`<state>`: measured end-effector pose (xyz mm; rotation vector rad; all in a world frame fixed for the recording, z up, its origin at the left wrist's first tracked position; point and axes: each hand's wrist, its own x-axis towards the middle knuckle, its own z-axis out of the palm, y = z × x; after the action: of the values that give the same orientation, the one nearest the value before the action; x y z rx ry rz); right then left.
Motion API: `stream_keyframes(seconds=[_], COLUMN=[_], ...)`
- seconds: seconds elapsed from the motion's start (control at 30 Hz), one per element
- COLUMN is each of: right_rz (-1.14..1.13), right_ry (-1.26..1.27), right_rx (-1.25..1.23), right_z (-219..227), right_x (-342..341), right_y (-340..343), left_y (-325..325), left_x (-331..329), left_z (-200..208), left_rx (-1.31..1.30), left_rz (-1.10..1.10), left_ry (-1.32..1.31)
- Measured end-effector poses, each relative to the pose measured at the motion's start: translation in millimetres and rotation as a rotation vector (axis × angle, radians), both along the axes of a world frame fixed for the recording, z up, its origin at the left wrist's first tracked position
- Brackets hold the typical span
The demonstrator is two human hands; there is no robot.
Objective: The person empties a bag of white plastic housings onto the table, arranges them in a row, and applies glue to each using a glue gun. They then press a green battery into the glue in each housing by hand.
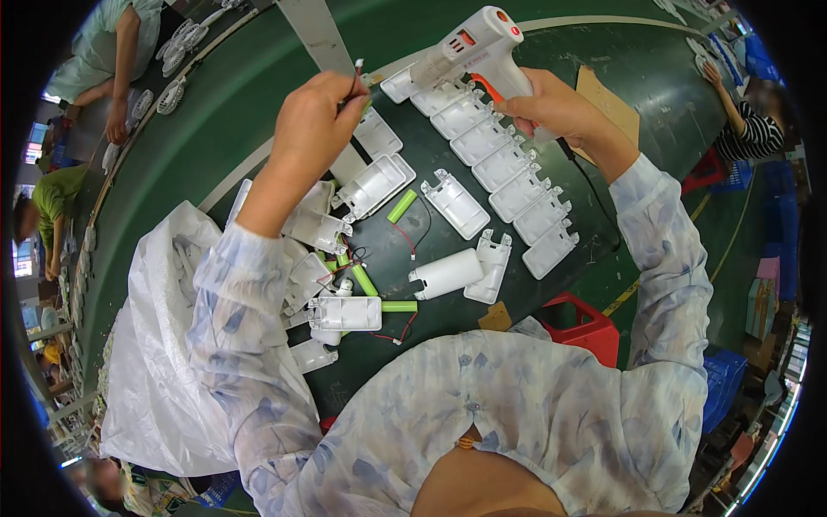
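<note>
My right hand (558,105) grips a white hot glue gun (489,50) with an orange trigger. Its nozzle points left, over the far end of a row of white plastic housings (504,164). My left hand (312,119) is closed in a pinch on a wired green battery; a small white connector (358,64) sticks up above the fingers, and most of the battery is hidden. Nearer to me lie a loose green battery (401,207) with red and black wires, a single open housing (457,205) and a smooth white cover (448,273).
Left of centre is a pile of housings (314,231) mixed with green batteries (364,280). A white plastic sack (164,336) stands at the left. A brown cardboard piece (607,108) and the gun's black cord (599,194) lie right. A red stool (586,332) is beside me; other people work around.
</note>
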<state>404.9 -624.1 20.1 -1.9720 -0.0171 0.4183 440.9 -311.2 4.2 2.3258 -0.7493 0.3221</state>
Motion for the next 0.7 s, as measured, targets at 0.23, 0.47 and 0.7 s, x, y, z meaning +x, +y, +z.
stream_keyframes(seconds=[0.23, 0.47, 0.7], right_rz=[-0.053, -0.085, 0.008], right_ry=[0.061, 0.103, 0.081], right_rx=[0.213, 0.329, 0.229], right_z=[-14.3, -18.3, -18.2], right_x=[-7.1, -8.5, -8.7], right_y=[-9.3, -11.7, -6.2], left_y=[-37.9, -56.1, -52.6], left_x=[49.0, 66.6, 64.1], left_z=[-15.3, -22.9, -27.8], left_rx=[0.066, 0.092, -0.016], left_rz=[-0.015, -0.006, -0.008], left_ry=[-0.138, -0.159, -0.156])
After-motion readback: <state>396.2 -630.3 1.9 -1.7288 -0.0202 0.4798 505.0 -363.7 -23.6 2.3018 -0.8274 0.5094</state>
